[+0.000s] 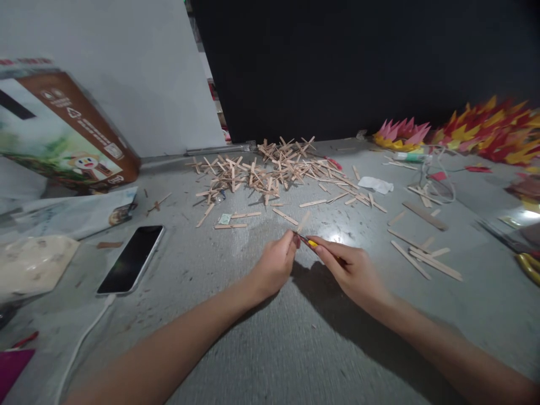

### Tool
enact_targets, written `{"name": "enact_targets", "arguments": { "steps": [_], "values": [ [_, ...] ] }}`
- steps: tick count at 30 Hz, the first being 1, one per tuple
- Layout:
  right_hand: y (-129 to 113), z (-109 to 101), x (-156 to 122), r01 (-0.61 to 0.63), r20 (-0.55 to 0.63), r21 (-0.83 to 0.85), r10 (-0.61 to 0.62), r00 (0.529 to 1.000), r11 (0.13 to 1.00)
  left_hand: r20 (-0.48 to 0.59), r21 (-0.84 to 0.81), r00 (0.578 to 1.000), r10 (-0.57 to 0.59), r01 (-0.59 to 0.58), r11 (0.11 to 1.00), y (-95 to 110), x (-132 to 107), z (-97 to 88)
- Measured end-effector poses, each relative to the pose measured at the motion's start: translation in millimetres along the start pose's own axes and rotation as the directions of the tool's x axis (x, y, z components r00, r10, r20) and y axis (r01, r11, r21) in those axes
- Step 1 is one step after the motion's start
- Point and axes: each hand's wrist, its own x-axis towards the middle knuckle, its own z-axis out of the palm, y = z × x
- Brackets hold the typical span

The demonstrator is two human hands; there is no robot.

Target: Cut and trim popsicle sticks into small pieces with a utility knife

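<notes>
My left hand (278,260) is closed on a wooden craft stick (304,221), whose pale end points up and away from the fingers. Closed around a thin yellow-handled tool (313,243), my right hand (350,270) brings its dark tip against the stick at the left fingertips. The tool's exact kind is too small to make out. Beyond the hands lies a heap of craft sticks (270,174), many joined into crosses. Several single sticks, such as this marked stick (285,216), lie in front of the heap.
A phone (131,260) on a white cable lies left, near a printed brown bag (71,129). More loose sticks (434,261) and yellow-handled scissors (528,267) lie right. Pink-and-yellow folded paper (403,135) and red-and-yellow folded paper (493,132) stand by the black panel (358,67).
</notes>
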Motion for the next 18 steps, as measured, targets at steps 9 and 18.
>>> {"name": "enact_targets", "arguments": {
  "steps": [9,18],
  "values": [
    [-4.7,1.9,0.3,-0.044,-0.009,0.034,0.044,0.999,0.998,0.003,-0.153,0.997,-0.076,0.075,0.985,0.2,3.3,1.7],
    [-0.9,-0.2,-1.0,-0.108,0.020,0.010,0.108,0.994,0.994,-0.030,-0.099,0.998,-0.049,0.046,0.994,-2.2,3.0,2.9]
  ]
}}
